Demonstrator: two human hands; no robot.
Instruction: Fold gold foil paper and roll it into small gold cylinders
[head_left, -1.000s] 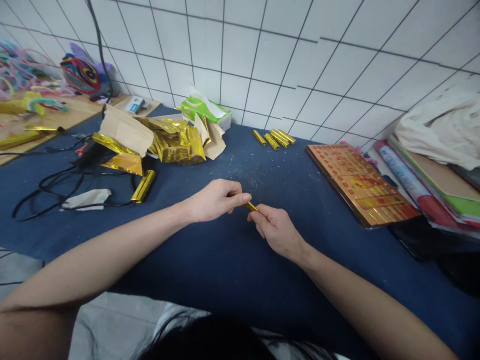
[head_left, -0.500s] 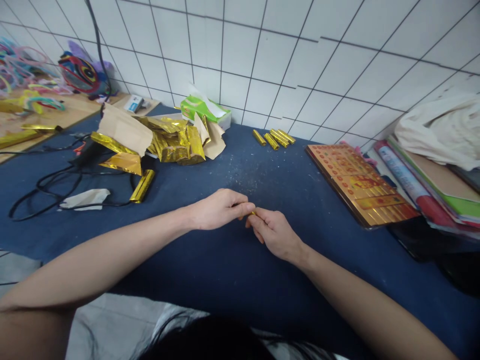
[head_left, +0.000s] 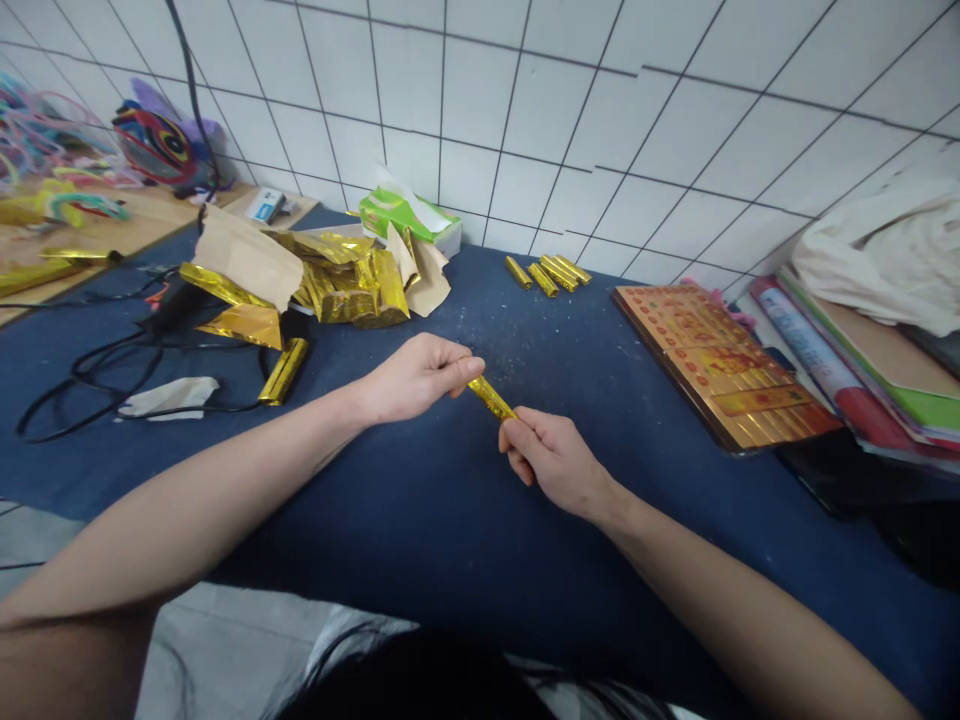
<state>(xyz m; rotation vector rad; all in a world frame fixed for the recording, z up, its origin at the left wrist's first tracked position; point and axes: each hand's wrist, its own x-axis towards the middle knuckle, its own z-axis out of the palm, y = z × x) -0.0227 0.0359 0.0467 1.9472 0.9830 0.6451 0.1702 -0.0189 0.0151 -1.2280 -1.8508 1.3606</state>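
Observation:
Between my two hands, above the blue-covered table, stretches a narrow roll of gold foil paper. My left hand pinches its far left end with thumb and fingers. Closed round the near right end is my right hand. The roll slants down toward the right, and its ends are hidden in the fingers. Beyond my hands, several finished-looking gold rolls lie side by side near the wall. A heap of gold foil sheets with brown paper lies at the back left.
A stack of printed gold-and-red sheets sits at the right, beside folders and a white cloth bag. At left are black cables, a crumpled white tissue and a gold bundle. A green tissue pack stands by the wall.
My left hand has moved up and left, away from my right hand, which shifted slightly. The gold foil roll, mostly covered before, now shows between them.

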